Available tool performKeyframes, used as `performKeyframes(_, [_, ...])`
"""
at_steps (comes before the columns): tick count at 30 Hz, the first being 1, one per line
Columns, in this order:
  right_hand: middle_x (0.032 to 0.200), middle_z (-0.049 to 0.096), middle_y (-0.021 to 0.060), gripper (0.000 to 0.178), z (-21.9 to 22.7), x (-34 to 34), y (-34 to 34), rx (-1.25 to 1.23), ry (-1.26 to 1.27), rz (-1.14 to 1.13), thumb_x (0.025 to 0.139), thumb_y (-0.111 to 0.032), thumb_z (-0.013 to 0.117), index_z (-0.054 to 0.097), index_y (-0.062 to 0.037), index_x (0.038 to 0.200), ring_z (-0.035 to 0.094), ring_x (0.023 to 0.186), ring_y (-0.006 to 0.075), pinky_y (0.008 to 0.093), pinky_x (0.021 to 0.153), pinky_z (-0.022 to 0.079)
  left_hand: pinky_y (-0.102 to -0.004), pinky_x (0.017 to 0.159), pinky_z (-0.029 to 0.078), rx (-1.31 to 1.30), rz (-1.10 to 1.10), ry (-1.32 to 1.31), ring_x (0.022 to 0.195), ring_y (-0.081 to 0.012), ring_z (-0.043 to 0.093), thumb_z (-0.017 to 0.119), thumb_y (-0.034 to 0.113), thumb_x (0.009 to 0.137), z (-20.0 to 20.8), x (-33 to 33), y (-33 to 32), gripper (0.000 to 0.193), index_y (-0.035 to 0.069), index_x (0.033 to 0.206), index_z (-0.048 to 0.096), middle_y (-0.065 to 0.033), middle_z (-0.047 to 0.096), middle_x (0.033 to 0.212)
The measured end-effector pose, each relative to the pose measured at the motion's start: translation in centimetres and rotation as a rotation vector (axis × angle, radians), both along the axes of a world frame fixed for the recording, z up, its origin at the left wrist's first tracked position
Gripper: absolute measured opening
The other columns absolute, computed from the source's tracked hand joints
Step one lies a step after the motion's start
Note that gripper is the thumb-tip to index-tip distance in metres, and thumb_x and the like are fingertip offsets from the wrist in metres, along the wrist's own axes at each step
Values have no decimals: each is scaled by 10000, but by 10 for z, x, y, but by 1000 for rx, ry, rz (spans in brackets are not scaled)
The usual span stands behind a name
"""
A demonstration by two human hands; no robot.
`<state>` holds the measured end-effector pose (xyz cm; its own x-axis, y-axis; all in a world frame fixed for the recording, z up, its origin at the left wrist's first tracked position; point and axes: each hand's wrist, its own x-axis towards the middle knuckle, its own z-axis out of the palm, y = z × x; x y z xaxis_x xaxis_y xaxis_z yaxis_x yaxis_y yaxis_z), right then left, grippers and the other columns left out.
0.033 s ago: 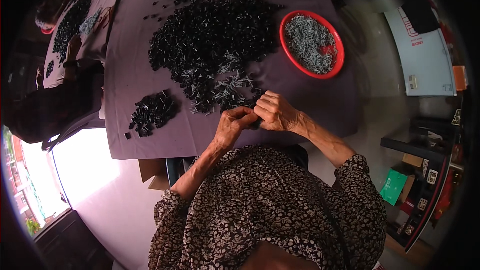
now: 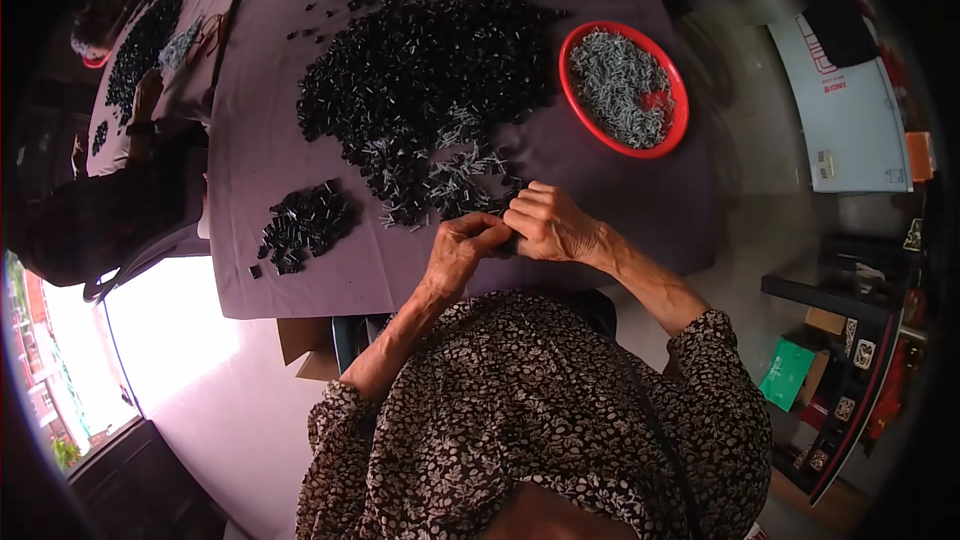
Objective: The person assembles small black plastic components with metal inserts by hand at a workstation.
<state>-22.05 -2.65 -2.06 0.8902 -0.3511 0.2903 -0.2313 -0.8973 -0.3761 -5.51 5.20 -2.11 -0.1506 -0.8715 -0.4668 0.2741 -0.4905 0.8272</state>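
A small dark piece (image 2: 511, 245), mostly hidden by fingers, is showing between both hands at the near side of the heap of black pieces (image 2: 430, 70). The left hand (image 2: 463, 246) is pinching it with thumb and forefinger, the right hand (image 2: 550, 227) is closing curled fingers on it, and both are sitting marginally farther left than before.

Tablecloth (image 2: 245, 170) coloured dull purple; large heap (image 2: 430, 60) and small pile (image 2: 305, 228) coloured black; scattered pieces (image 2: 462, 175) tinted grey; basin (image 2: 684, 120) coloured bright red; blouse (image 2: 480, 370) patterned with cream leaves on black.
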Motion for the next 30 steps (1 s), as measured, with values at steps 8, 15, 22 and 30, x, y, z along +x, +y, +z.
performKeyframes(8, [758,561,91,279,-16,16,-69,120,-81,-308,610,44,536,592,-63,862,575,687,265,369,597,470,-217,634,467,-339,328,-871,707,-107,590,616,86,788,1,118,3,172,-25,918,628,-71,650,805])
performKeyframes(15, [778,586,107,281,-24,12,-76,136,-44,-378,626,57,499,591,-64,863,573,686,286,359,616,471,-295,686,488,-294,375,-1324,745,-196,631,604,140,762,-10,173,28,210,22,933,633,-112,653,844])
performKeyframes(22, [756,565,124,285,-20,-11,-72,253,-66,-512,599,99,487,595,-23,834,553,651,281,350,593,435,-311,675,500,-262,375,-1377,767,-214,637,599,148,773,-5,169,27,255,34,1001,611,-135,648,850])
performKeyframes(30, [703,514,106,296,-13,1,-48,297,-93,-477,591,94,496,596,-31,841,531,616,252,336,578,432,-234,532,474,-600,299,-1246,653,-115,609,633,52,765,-4,125,37,169,31,933,630,-86,644,803])
